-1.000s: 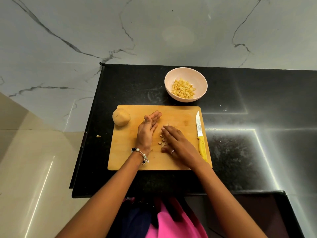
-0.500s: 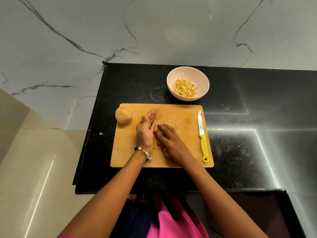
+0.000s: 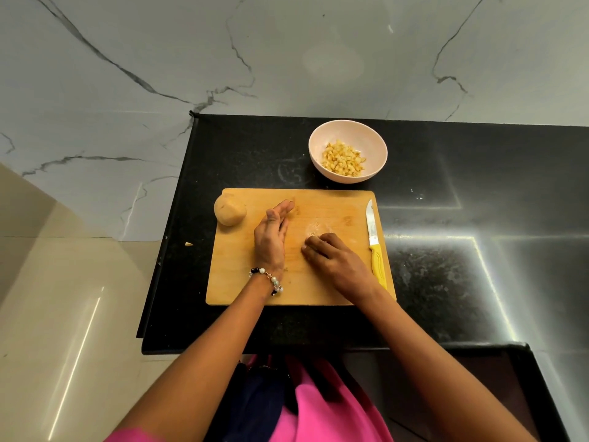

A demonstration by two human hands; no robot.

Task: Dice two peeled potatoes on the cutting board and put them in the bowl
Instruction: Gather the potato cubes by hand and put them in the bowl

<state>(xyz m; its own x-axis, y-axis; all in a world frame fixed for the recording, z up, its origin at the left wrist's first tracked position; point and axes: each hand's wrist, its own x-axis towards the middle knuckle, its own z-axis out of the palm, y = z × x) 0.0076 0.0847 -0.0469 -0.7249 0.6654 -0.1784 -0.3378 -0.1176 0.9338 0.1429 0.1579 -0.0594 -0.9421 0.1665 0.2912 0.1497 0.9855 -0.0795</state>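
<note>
The wooden cutting board point(image 3: 334, 205) lies on the black counter. A whole peeled potato point(image 3: 230, 212) sits at its far left corner. My left hand point(image 3: 271, 237) stands on its edge on the board, fingers straight and pointing away from me. My right hand point(image 3: 334, 263) rests on the board a little to the right of it, fingers bent with the tips on the wood; whether any pieces lie under it is hidden. Behind the board, the pink bowl point(image 3: 318, 138) holds diced potato point(image 3: 342, 161). A yellow-handled knife point(image 3: 374, 247) lies along the board's right edge.
One small potato scrap point(image 3: 188, 244) lies on the black counter point(image 3: 446, 282) left of the board, near the counter's left edge. A marble wall rises behind the bowl. The counter's front edge is close to my body.
The loose potato pieces seen near my right fingers a second ago are out of sight. My right hand swept left against the left palm, then drew back to the right. The left hand stayed in place.
</note>
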